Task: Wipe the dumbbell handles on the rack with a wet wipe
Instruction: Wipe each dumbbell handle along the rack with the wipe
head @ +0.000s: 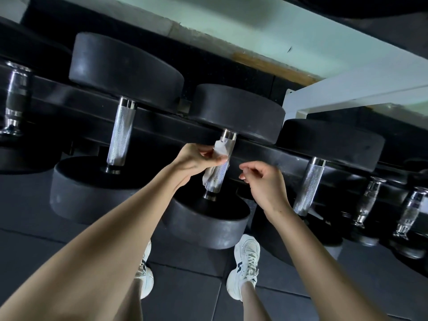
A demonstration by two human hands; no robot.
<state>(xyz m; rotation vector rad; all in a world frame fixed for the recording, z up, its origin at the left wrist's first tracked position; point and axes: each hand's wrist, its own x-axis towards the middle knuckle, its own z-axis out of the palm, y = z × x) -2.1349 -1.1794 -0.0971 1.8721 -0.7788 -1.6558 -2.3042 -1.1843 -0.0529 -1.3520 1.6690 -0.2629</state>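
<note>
A white wet wipe (221, 148) is draped round the knurled steel handle (216, 179) of the middle black dumbbell on the rack (162, 126). My left hand (196, 158) pinches the wipe against the upper part of that handle. Its lower end hangs down the handle's left side. My right hand (261, 179) hovers just right of the handle with fingers loosely curled, holding nothing. Neighbouring handles stand to the left (121, 133) and to the right (309, 186).
Large black rubber dumbbell heads (206, 218) jut out at knee height. Smaller chrome dumbbells (368, 200) sit far right, another chrome handle (15, 96) far left. My white sneakers (245, 262) stand on dark rubber floor tiles. A white frame (347, 100) runs behind the rack.
</note>
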